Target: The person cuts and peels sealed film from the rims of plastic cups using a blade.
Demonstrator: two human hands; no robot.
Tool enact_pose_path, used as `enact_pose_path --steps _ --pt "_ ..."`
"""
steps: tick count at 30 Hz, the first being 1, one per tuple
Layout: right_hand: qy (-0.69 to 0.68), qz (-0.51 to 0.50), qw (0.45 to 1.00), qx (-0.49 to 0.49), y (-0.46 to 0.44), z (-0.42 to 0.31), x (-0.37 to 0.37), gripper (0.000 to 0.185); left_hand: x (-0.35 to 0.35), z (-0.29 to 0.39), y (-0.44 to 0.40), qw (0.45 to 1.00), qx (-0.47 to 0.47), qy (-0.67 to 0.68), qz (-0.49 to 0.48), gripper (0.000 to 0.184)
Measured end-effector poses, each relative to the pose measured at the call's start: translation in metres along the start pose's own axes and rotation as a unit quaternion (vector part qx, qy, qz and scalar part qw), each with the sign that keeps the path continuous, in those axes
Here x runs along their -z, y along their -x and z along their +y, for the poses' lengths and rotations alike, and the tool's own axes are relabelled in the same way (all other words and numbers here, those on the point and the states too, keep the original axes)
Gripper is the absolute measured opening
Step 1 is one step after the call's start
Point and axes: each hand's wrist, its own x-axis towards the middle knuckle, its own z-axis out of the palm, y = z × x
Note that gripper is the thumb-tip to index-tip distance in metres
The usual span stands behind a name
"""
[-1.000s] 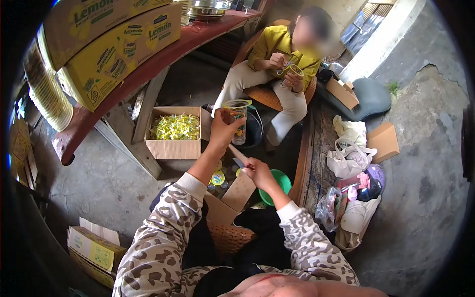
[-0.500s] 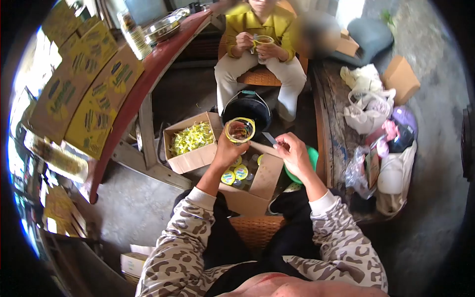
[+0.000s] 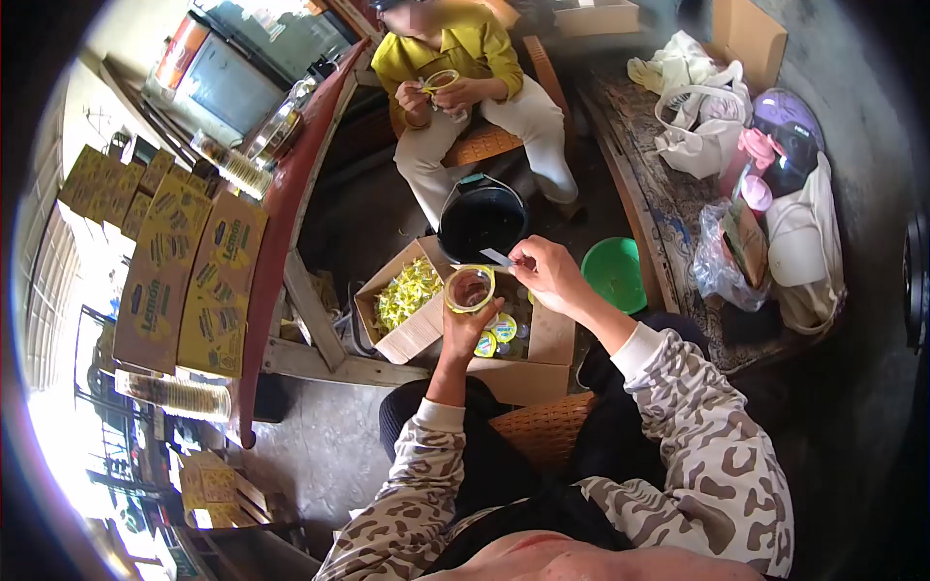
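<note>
My left hand (image 3: 465, 329) is closed around a clear plastic cup (image 3: 470, 289) with a yellow rim, its mouth tilted up towards me. Something reddish-brown shows inside the cup, too unclear to name. Pinched in the fingers of my right hand (image 3: 550, 273) is a flat grey blade (image 3: 496, 257), its tip just above and right of the cup's rim, apparently apart from it. Beneath my hands stands an open cardboard box (image 3: 531, 378) holding several cups with yellow-and-green printed lids (image 3: 504, 327).
A smaller box (image 3: 412, 339) of yellow strips (image 3: 407, 293) stands left, with a black bucket (image 3: 482, 221) beyond. A green basin (image 3: 614, 275) sits right. Across from me, a seated person (image 3: 455, 48) holds another cup. Stacked lemon cartons (image 3: 218, 281) line the red table (image 3: 300, 165); bags (image 3: 702, 126) lie right.
My view has swung, so the surroundings sit differently in the picture. The blade in my right hand has come nearer the cup's rim. My left hand still holds the cup.
</note>
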Motion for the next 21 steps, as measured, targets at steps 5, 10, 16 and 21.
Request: enact_pose_path --steps 5,10,16,21 --pt "-0.071 -0.021 0.997 -0.038 0.005 -0.002 -0.003 0.015 -0.014 -0.001 0.022 0.998 0.040 0.035 0.024 0.047" --pt "-0.121 -0.057 0.987 -0.086 0.009 -0.006 -0.007 0.018 -0.018 -0.007 0.024 0.995 0.072 0.071 0.026 0.041" --pt "-0.112 -0.065 0.987 -0.093 0.008 -0.004 -0.008 0.020 -0.018 0.008 0.023 0.993 0.078 0.082 0.031 0.042" --pt "-0.135 -0.086 0.979 -0.125 0.009 -0.004 -0.013 0.019 -0.014 0.018 0.024 0.993 0.096 0.060 0.028 0.045"
